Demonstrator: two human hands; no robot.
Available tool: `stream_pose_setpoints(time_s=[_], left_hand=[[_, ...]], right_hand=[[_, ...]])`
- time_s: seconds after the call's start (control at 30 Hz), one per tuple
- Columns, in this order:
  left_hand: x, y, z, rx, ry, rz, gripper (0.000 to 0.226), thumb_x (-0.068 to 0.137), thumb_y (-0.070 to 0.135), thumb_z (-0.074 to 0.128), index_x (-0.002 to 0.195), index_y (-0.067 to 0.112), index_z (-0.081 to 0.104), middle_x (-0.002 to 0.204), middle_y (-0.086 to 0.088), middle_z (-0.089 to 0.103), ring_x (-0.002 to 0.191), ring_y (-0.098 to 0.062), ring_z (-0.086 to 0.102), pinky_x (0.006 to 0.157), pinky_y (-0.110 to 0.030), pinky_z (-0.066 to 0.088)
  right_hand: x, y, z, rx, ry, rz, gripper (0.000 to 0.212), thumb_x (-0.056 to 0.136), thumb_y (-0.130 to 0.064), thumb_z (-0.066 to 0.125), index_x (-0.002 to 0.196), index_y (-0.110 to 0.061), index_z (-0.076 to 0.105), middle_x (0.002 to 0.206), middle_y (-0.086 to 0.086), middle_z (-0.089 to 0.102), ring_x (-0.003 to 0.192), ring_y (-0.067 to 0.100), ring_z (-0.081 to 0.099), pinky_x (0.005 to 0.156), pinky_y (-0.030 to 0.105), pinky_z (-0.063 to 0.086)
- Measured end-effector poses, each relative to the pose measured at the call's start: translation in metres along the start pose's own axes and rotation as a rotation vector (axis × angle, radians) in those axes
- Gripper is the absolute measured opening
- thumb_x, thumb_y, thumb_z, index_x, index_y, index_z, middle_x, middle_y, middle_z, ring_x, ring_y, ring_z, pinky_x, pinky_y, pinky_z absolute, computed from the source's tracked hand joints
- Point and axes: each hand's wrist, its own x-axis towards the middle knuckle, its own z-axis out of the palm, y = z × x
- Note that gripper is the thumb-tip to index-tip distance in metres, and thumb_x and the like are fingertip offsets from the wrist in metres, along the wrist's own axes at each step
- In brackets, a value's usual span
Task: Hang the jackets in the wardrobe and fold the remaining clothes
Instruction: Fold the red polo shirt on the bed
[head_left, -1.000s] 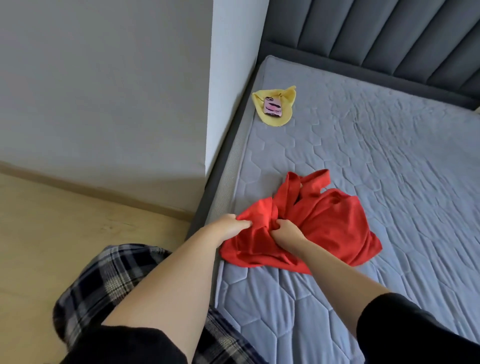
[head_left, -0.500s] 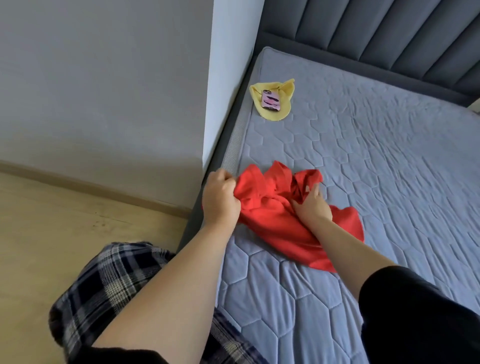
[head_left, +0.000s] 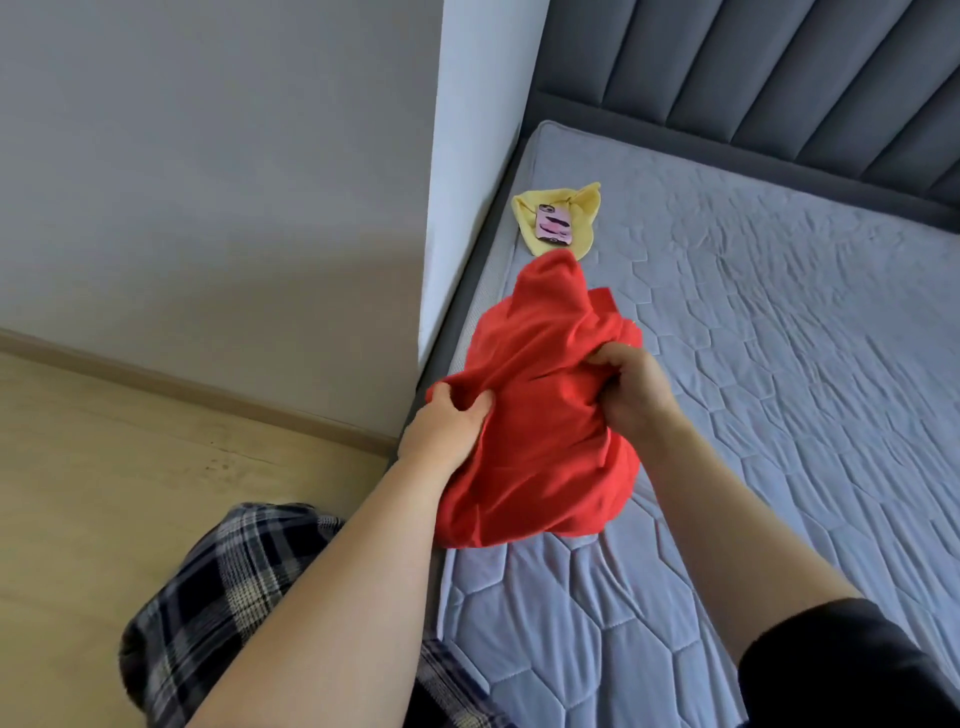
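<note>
- Evidently the folding was at an early stage: the red garment (head_left: 540, 415) was bunched and unfolded, held up just over the near edge of the bed (head_left: 779, 415), not laid flat.
- Further up the bed a yellow cloth (head_left: 584, 208) lay crumpled with a pink phone (head_left: 555, 223) on top; it too looked unfolded.
- No jacket, hanger or wardrobe was in view, so that part could not be judged.
- Left hand (head_left: 441, 423) reached forward, its grip pinching the garment's left edge between thumb and fingers.
- Right hand (head_left: 631, 389) was raised beside it, fingers curled into the fabric's upper right part.
</note>
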Motion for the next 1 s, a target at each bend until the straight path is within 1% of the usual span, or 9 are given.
stream_pose_setpoints(time_s=[0.07,0.2,0.3,0.4,0.53,0.6,0.73,0.83,1.0], left_hand=[[0.004,-0.004,-0.001,-0.165,-0.033,-0.054,0.062,0.086,0.041,0.061,0.139,0.018,0.041,0.126,-0.011,0.059,0.115,-0.033,0.056,0.09,-0.033,0.04],[0.013,-0.017,-0.008,-0.472,0.186,-0.14,0.024,0.08,0.005,0.059,0.097,0.014,0.073,0.095,-0.012,0.071,0.089,-0.03,0.066,0.08,-0.033,0.053],[0.013,-0.015,-0.017,-0.633,0.455,-0.129,0.029,0.078,0.0,0.056,0.098,0.009,0.075,0.08,-0.002,0.069,0.089,-0.025,0.064,0.07,-0.015,0.045],[0.013,-0.007,-0.028,-0.662,0.65,-0.051,0.035,0.077,-0.003,0.049,0.094,0.014,0.074,0.089,-0.006,0.071,0.089,-0.024,0.064,0.077,-0.025,0.047],[0.012,0.004,-0.026,-0.565,0.175,0.074,0.044,0.08,-0.01,0.044,0.102,0.016,0.072,0.095,-0.004,0.073,0.085,-0.018,0.067,0.078,-0.025,0.052],[0.007,0.004,-0.022,-0.619,-0.11,-0.052,0.039,0.085,-0.005,0.046,0.11,0.012,0.071,0.089,-0.001,0.074,0.074,-0.009,0.069,0.064,-0.017,0.053],[0.015,-0.002,-0.029,-0.789,0.048,-0.281,0.036,0.097,0.013,0.045,0.13,0.003,0.055,0.131,-0.017,0.057,0.122,-0.03,0.055,0.1,-0.037,0.045],[0.013,-0.005,-0.036,-1.016,0.053,-0.426,0.042,0.102,0.021,0.033,0.138,0.004,0.045,0.142,-0.016,0.048,0.128,-0.033,0.049,0.098,-0.04,0.043],[0.007,-0.012,-0.029,-1.083,0.098,-0.55,0.045,0.099,0.04,0.039,0.139,0.02,0.044,0.135,-0.007,0.054,0.116,-0.03,0.057,0.091,-0.041,0.042]], right_hand=[[0.003,-0.002,-0.001,0.045,0.016,-0.051,0.026,0.082,0.008,0.047,0.082,-0.006,0.07,0.074,0.004,0.071,0.069,0.014,0.067,0.069,0.027,0.055],[0.014,0.011,-0.036,-0.576,0.441,-0.073,0.025,0.089,-0.004,0.056,0.11,0.007,0.063,0.09,0.014,0.061,0.079,0.024,0.058,0.055,0.024,0.039],[0.017,0.014,-0.043,-0.705,0.501,-0.119,0.023,0.091,-0.018,0.059,0.098,0.003,0.066,0.084,0.012,0.057,0.08,0.022,0.052,0.061,0.024,0.041],[0.012,-0.009,-0.015,-0.656,0.488,-0.38,0.031,0.093,-0.02,0.057,0.065,-0.012,0.049,0.062,-0.001,0.044,0.063,0.016,0.043,0.05,0.021,0.034],[-0.025,-0.045,0.033,-0.569,0.504,-0.922,0.011,0.094,-0.018,0.052,0.083,-0.016,0.054,0.065,-0.015,0.05,0.058,-0.004,0.049,0.055,0.009,0.037],[-0.037,-0.047,0.048,-0.815,0.294,-1.003,0.021,0.093,-0.023,0.054,0.11,-0.011,0.057,0.082,-0.008,0.063,0.073,0.002,0.057,0.069,0.02,0.045],[-0.028,-0.025,0.053,-1.368,-0.433,-0.374,0.07,0.094,-0.044,0.052,0.151,-0.028,0.015,0.137,0.01,0.053,0.123,0.027,0.052,0.104,0.036,0.038],[-0.009,0.001,0.028,-1.561,-0.279,-0.288,0.055,0.098,-0.033,0.045,0.148,-0.018,0.025,0.134,0.018,0.053,0.121,0.034,0.051,0.097,0.035,0.037],[-0.009,0.05,-0.01,-1.814,-0.297,0.051,0.083,0.088,-0.043,0.059,0.151,-0.015,0.013,0.135,0.016,0.053,0.121,0.033,0.052,0.096,0.036,0.04]])
